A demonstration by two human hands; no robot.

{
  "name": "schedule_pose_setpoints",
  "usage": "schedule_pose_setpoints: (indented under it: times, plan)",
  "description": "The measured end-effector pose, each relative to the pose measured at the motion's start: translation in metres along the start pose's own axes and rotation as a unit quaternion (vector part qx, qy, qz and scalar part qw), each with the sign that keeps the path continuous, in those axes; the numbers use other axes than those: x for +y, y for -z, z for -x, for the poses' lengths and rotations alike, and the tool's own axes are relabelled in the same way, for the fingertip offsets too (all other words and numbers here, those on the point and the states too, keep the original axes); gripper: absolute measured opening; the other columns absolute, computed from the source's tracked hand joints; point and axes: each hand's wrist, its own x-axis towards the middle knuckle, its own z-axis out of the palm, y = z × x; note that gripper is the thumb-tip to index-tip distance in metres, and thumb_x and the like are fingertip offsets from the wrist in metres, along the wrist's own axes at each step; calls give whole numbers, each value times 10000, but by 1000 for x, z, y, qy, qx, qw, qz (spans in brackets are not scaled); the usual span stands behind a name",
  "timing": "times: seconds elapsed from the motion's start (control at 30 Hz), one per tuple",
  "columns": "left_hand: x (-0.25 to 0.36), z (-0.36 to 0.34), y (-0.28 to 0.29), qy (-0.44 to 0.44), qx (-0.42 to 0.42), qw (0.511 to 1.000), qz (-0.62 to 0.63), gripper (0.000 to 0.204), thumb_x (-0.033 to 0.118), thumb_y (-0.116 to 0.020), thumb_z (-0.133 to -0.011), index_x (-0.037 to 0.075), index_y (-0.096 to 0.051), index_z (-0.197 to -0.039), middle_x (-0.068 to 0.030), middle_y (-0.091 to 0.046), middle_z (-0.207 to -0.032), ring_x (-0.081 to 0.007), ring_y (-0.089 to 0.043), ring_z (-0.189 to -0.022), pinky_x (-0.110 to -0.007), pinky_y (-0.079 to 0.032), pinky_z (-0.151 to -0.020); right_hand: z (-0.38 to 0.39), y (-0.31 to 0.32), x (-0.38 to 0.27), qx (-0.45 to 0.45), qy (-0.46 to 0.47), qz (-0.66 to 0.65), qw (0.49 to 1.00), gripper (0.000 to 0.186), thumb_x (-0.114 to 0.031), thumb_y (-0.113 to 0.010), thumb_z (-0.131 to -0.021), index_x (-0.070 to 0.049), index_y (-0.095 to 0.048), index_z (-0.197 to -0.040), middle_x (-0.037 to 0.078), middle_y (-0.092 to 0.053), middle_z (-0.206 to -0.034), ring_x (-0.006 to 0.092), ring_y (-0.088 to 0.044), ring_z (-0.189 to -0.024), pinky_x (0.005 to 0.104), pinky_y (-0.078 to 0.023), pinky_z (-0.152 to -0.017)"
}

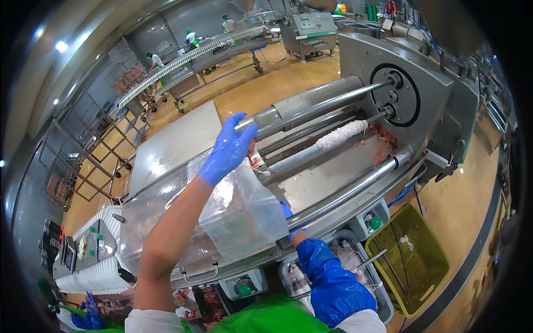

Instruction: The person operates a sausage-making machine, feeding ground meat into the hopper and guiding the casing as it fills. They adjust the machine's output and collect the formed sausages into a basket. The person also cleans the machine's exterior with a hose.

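Observation:
My left hand (226, 149), in a blue glove, has its fingers closed over the upper steel bar (260, 119) of a stainless machine. Beneath it are a clear plastic cover (230, 213) and some pinkish scraps. A lower rod carries a wrinkled white sleeve (340, 134), with red meat bits (384, 141) near the end plate (416, 97). My right hand (295, 235), gloved below a blue sleeve cover, is at the near edge beside the thick front rail (347, 191). The rail and machine edge hide most of its fingers, so its grip cannot be told.
A yellow crate (425, 261) with rods stands right below, beside a grey basket (341, 247) holding white material. A co-worker's gloved hands (89, 308) show at lower left, near a slatted conveyor (78, 283). Wheeled racks, another conveyor (183, 58), several workers and a control cabinet (305, 36) stand behind.

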Motion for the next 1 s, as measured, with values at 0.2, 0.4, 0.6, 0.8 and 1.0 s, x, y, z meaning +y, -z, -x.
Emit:
schedule_pose_setpoints:
  times: [0.2,0.4,0.6,0.8,1.0]
  plan:
    - [-45,-26,-17,141,-84,977,138,340,254,-582,-872,-29,-554,-1059,-90,-598,-830,-117,-580,-661,-258,-484,-599,44,57,-51,-77,59,85,992,309,-276,-555,-755,-85,-603,-993,181,-587,-988,365,-537,-946,445,-427,-807]
    - [-40,-10,-19,128,-27,966,222,186,151,-589,-846,-35,-593,-853,-69,-584,-694,-119,-556,-583,-239,-463,-537,55,79,-63,-167,-22,125,978,269,-275,-570,-750,-88,-624,-936,167,-612,-913,373,-575,-820,466,-448,-742]
    - [7,37,40,118,-119,967,194,207,187,-565,-848,-18,-596,-845,-61,-561,-709,-112,-515,-623,-230,-420,-561,71,95,-57,-158,3,205,966,257,-314,-546,-774,-88,-632,-686,153,-579,-681,335,-581,-635,456,-466,-539]
    - [-56,158,143,170,-3,984,55,158,133,-562,-856,-11,-566,-922,-89,-614,-816,-123,-555,-632,-253,-469,-576,53,144,-39,75,-198,-71,975,322,-283,-599,-784,-40,-542,-581,108,-511,-514,206,-541,-505,368,-451,-482]
    - [-104,214,155,128,266,937,184,51,78,-539,-841,31,-541,-822,-69,-581,-717,-83,-508,-537,-191,-391,-453,-93,157,-35,-119,-277,-302,905,277,-294,-633,-786,-21,-596,-803,86,-613,-714,118,-546,-563,252,-440,-478]
